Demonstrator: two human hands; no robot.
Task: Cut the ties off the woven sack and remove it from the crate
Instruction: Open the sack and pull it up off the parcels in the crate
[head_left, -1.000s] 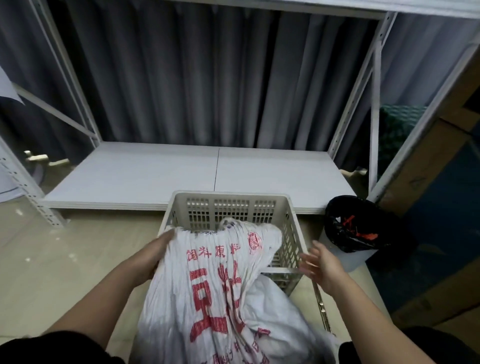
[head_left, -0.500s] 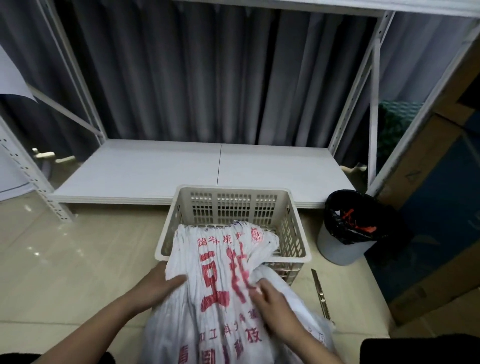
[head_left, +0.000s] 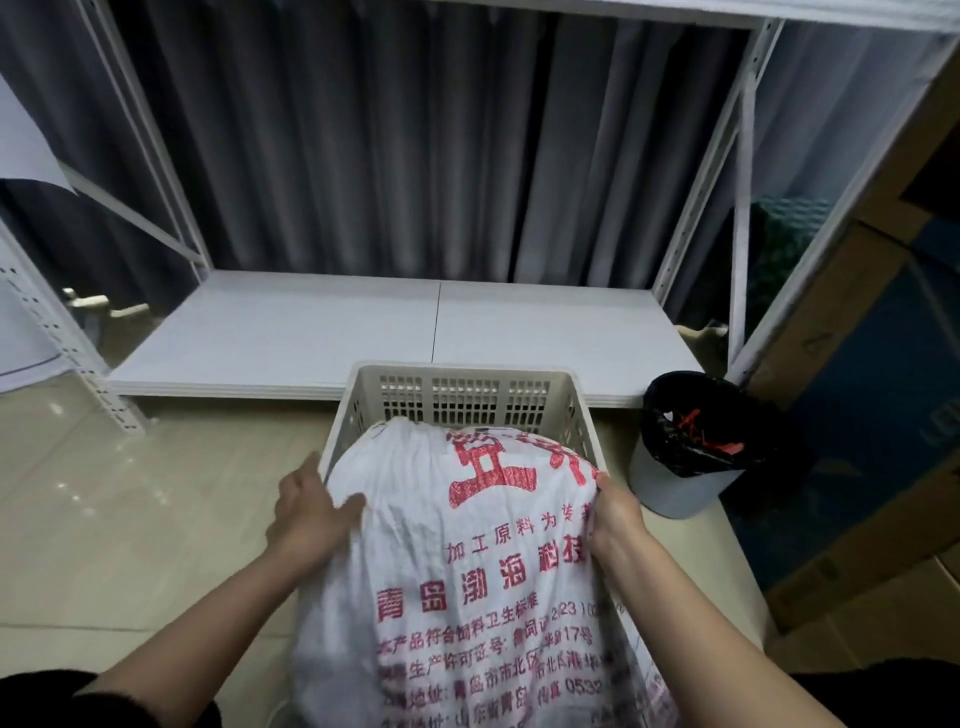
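- Sack (head_left: 467, 571) of white woven plastic sits between the two hands, its far end over the near half of the crate (head_left: 462, 376) and the rest spilling toward the person over the crate's near rim.
- The left hand (head_left: 306, 512) presses against the sack's left flank, thumb lying across the cloth and fingers spread along the side; it grips the fabric rather than hanging free.
- The right hand (head_left: 615, 512) clasps the sack's right edge, fingers curled onto the cloth near the crate's right wall.
- The sack's surface is crinkled and finely ribbed, rounded at the top like a stuffed pillow, printed with large red characters and rows of smaller red text.
- The crate is beige plastic, rectangular, with a thick smooth rim and walls pierced by grids of small slots; it stands on a glossy pale tiled floor (head_left: 130, 519).
- To the right of the crate, near but apart, stands a round pale bin (head_left: 670, 493) lined with a black bag (head_left: 691, 415) that holds thin red strips (head_left: 696, 423).
- Behind the crate lies a flat white shelf board (head_left: 311, 338) in a white perforated metal frame, with dark pleated curtain (head_left: 415, 145) behind.
- Count: one sack, one crate, one bin, two hands, both on the sack.
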